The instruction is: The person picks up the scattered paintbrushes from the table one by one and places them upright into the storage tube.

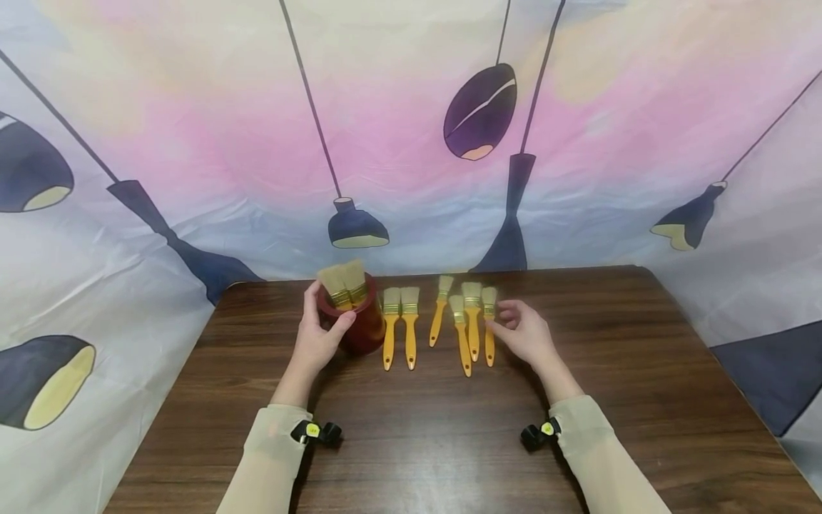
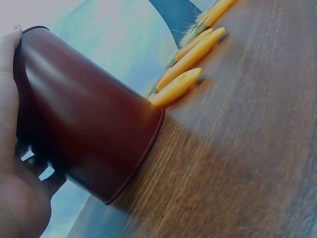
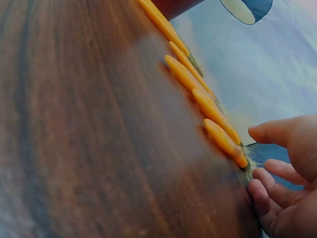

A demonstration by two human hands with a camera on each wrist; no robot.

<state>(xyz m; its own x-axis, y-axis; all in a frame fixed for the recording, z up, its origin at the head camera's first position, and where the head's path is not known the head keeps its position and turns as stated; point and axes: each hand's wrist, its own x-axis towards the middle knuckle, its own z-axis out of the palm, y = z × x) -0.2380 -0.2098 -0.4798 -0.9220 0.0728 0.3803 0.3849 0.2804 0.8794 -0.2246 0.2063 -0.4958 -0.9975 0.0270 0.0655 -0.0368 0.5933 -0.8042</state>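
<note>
My left hand (image 1: 316,341) grips a dark red cylindrical cup (image 1: 363,332) near its rim, thumb on the near side and fingers round the far left. Two paintbrushes (image 1: 344,284) stand in the cup with their pale bristles up; their handles are hidden inside. In the left wrist view the cup's base (image 2: 138,171) is at the table surface. My right hand (image 1: 528,334) is beside the rightmost loose paintbrush (image 1: 490,328), fingertips close to its metal band. Thumb and fingers stand apart in the right wrist view, around no handle.
Several more yellow-handled paintbrushes (image 1: 472,325) lie on the brown wooden table (image 1: 411,442), bristles toward the back. Two of them (image 1: 409,328) lie right next to the cup. Behind the table's far edge hangs a cloth (image 1: 411,143) printed with lamps.
</note>
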